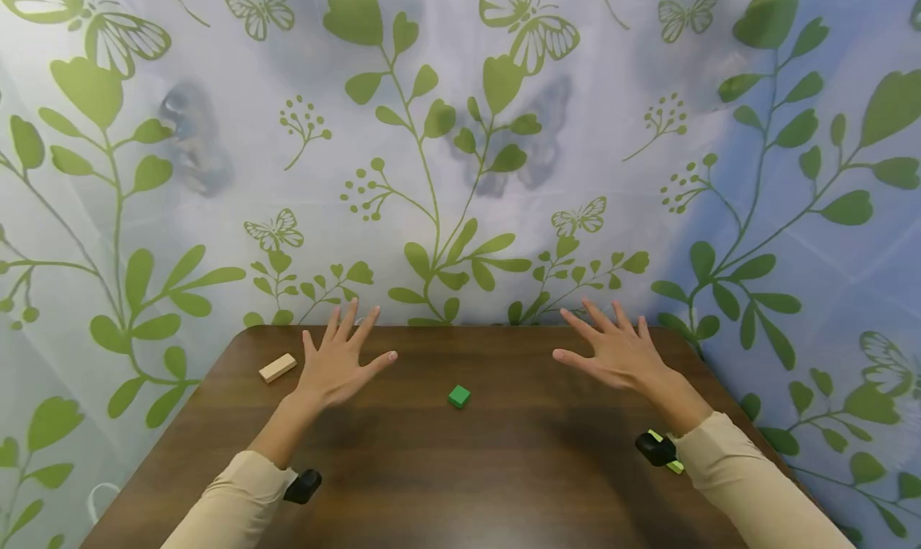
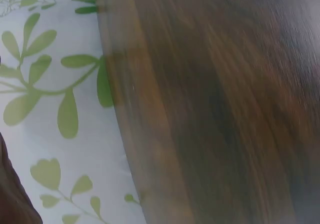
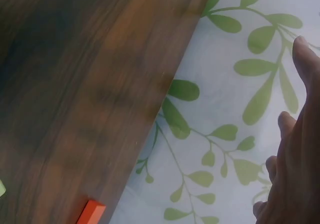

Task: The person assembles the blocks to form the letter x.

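Note:
My left hand (image 1: 332, 371) is held over the left part of the table with its fingers spread and nothing in it. Beside it, to the left, lies a plain wooden block (image 1: 277, 367). My right hand (image 1: 620, 356), also with fingers spread and holding nothing, is over the right part of the table. Between the two hands, a small green block (image 1: 459, 396) lies on the tabletop. A yellow-green block (image 1: 676, 466) is partly hidden behind the right wrist's camera. The right wrist view shows an orange-red block (image 3: 91, 213) near the table edge; the right arm hides that area in the head view.
The dark brown wooden table (image 1: 460, 485) has rounded far corners. Directly behind it hangs a pale curtain (image 1: 460, 189) printed with green leaves and butterflies, which also runs along the right side. Black wrist cameras (image 1: 303, 487) sit on both forearms.

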A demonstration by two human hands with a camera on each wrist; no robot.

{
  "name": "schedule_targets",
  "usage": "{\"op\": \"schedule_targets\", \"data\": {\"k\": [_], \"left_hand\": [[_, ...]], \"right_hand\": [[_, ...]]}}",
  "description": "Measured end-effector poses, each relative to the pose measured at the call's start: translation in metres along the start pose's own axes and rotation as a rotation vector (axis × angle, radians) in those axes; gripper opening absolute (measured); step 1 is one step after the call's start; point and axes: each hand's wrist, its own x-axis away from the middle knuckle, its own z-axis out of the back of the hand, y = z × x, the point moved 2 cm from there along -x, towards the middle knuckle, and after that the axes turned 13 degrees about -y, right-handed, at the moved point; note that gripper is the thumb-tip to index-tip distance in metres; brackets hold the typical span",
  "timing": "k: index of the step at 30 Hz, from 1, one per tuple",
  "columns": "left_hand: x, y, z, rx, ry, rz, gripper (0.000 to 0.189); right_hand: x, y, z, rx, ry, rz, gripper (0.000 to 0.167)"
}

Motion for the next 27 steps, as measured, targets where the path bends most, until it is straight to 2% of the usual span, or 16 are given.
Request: {"op": "schedule_targets", "data": {"k": [7, 14, 21, 27], "left_hand": [[-0.012, 0.018, -0.014, 0.06, -0.004, -0.07, 0.086], [-0.02, 0.025, -0.03, 0.18, -0.054, -0.204, 0.082], [-0.028, 0.031, -0.039, 0.386, -0.137, -0.304, 0.091], [-0.033, 0.032, -0.052, 0.511, -0.21, -0.346, 0.093]], "right_hand": [[0.013, 0.014, -0.002, 0.01, 0.029, 0.001, 0.087], [0.024, 0.022, -0.006, -0.019, 0.031, -0.002, 0.086], [0.037, 0.034, -0.014, -0.033, 0.0, -0.028, 0.084], [0.048, 0.042, -0.022, -0.067, -0.011, -0.031, 0.082]]}}
